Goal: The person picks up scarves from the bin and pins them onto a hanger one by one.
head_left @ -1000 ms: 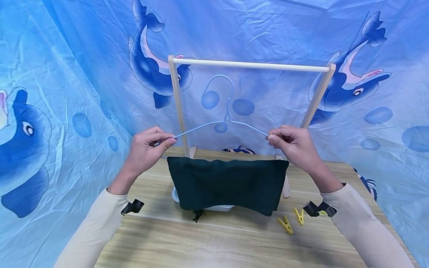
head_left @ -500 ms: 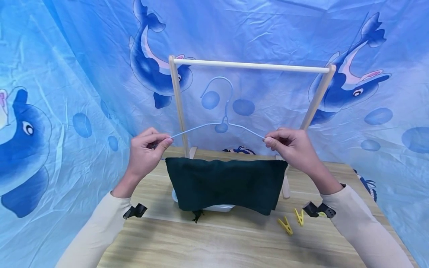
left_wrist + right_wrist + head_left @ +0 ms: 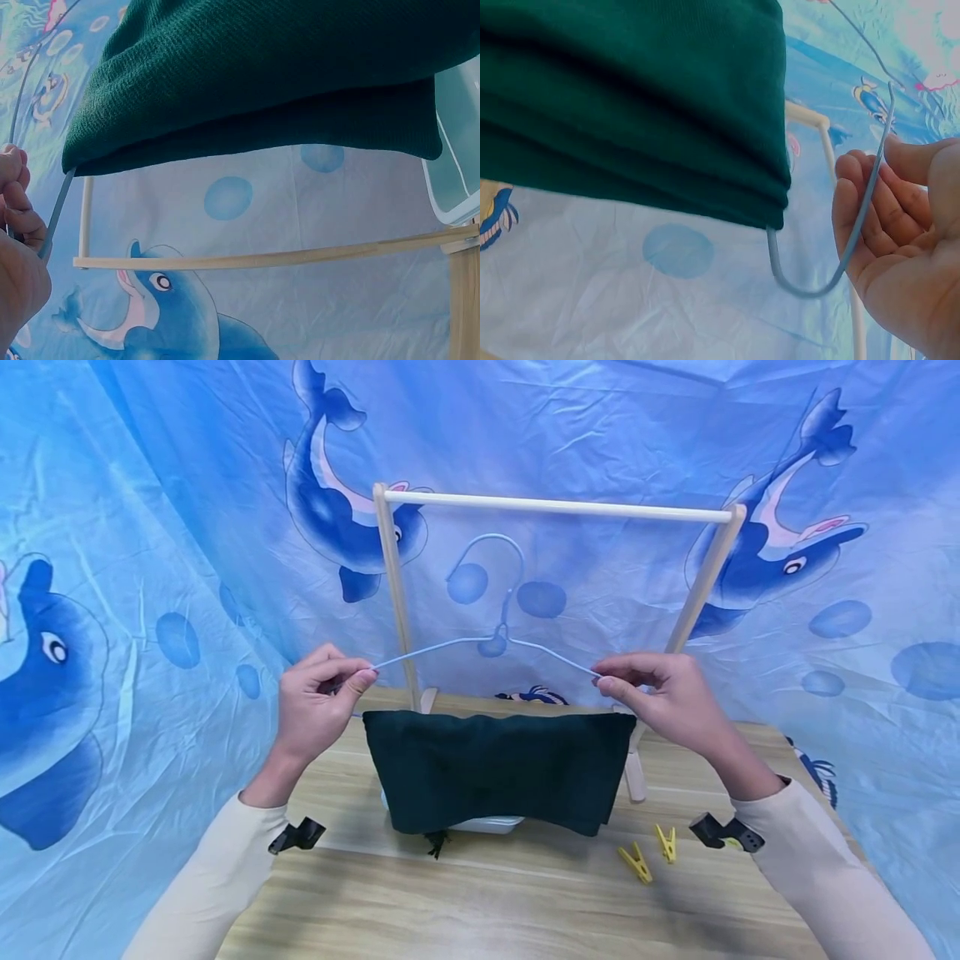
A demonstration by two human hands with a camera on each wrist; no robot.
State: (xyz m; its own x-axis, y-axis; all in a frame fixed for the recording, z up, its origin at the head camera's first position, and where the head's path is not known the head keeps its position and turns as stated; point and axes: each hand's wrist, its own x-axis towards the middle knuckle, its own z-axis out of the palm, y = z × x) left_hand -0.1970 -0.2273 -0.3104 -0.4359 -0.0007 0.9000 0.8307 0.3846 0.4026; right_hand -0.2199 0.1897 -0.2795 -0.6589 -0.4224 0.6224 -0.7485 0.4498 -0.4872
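A light blue wire hanger is held up in front of a wooden rack, its hook pointing upward. My left hand pinches its left shoulder between thumb and fingers; my right hand pinches the right shoulder the same way. Folded over the hanger's lower bar hangs a dark green knitted cloth, its ends hanging below. In the right wrist view the hanger's rounded corner curves out of the cloth's edge beside my palm. The left wrist view shows the bar entering the cloth at its other end.
The wooden rack stands behind, its top rail above the hook. A pale plastic basin is partly hidden under the cloth. Two yellow clothespins lie on the wooden table at right. Blue dolphin-print curtains enclose the table.
The hanger and cloth have shifted slightly left in the head view, and the hook has dipped a little. Both hands keep their pinch on the shoulders.
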